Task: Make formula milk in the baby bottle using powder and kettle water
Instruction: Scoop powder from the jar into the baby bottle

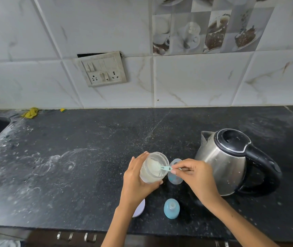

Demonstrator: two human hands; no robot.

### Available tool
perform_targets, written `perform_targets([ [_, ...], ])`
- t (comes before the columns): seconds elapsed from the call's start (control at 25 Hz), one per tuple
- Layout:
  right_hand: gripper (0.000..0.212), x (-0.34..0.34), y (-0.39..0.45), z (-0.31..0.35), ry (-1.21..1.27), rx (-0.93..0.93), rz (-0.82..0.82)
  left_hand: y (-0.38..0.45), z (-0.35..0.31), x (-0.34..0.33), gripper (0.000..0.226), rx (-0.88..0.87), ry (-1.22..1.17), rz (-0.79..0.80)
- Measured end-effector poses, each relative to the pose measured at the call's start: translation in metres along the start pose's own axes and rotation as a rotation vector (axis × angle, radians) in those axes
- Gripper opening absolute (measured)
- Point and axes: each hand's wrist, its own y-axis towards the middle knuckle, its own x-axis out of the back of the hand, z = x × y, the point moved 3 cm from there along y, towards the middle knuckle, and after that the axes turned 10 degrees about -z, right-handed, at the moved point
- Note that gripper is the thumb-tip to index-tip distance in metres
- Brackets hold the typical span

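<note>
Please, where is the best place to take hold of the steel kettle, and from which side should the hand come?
Probably by the black handle of the kettle, coming from the right. The handle loops out on the kettle's right, away from the spout, and leaves room for fingers. The right hand, now holding the scoop, is nearest; the left hand holds the powder jar.

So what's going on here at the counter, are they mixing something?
A person is making baby formula. The left hand holds a tilted jar of powder, and the right hand dips a small green scoop into it. The open baby bottle stands just behind the right hand's fingers, beside the steel kettle. The bottle's blue teat cap and a white lid lie nearer on the black countertop.
</note>
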Motion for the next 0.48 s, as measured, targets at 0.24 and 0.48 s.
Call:
perform_targets([
  [0.24,0.018,-0.0005,-0.0058,-0.0002,-0.123,0.383,-0.092,-0.0007,-0.0014,-0.0018,0.086,0.032,-0.015,0.009],
  [0.48,0.015,-0.0018,-0.0036,-0.0037,-0.123,0.415,-0.104,-0.0011,-0.0022,0.0005,0.086,0.054,-0.027,-0.017],
])
